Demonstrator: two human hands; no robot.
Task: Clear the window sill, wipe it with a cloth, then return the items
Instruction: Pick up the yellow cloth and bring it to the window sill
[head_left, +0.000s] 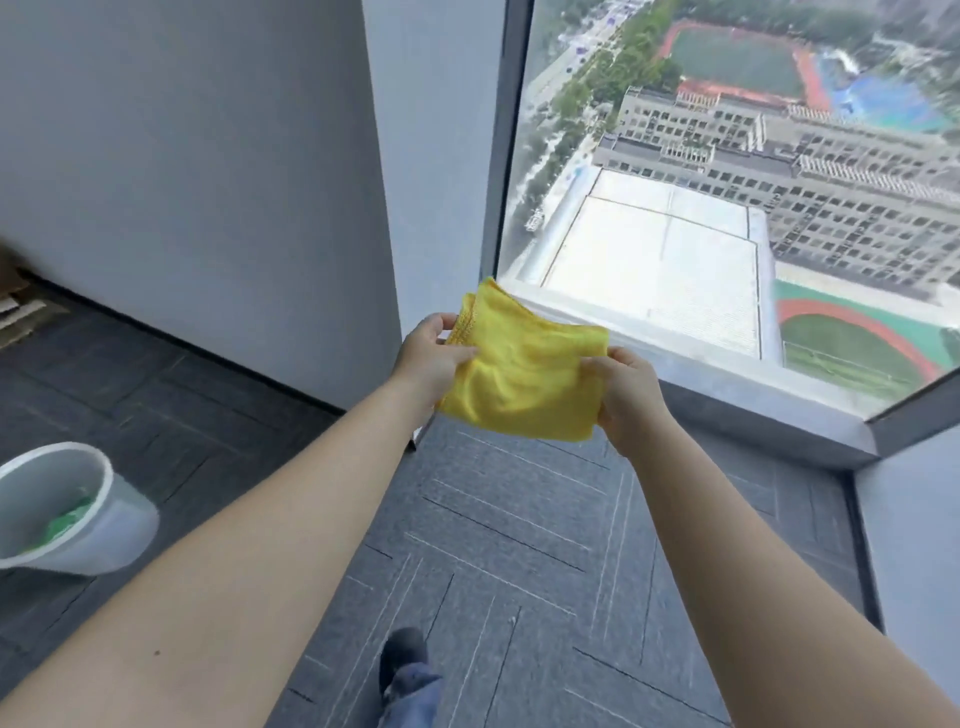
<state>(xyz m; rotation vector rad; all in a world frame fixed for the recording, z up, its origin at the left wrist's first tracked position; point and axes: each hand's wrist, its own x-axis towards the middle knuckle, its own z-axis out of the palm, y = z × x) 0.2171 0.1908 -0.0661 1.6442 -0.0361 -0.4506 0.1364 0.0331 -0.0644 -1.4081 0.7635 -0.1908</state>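
1. The yellow cloth (524, 376) is held up in the air between both hands, just in front of the near edge of the window sill (737, 387), not touching it.
2. Grip: left hand (431, 358) is pinched shut on the cloth's left edge near the stitched hem, and right hand (626, 395) is clamped on the right edge, thumb on top.
3. It's folded over, soft and floppy, sagging a bit in the middle. Looks like microfibre, so I'd guess super light and grabby rather than slippery.
4. Nothing fragile here. Best hold for wiping is probably to bunch or flatten it under one palm, since edge pinches won't give much pressure.
5. The visible sill looks bare, so the wipe looks like the next step.
6. There's a white bucket (67, 512) on the floor, far left.
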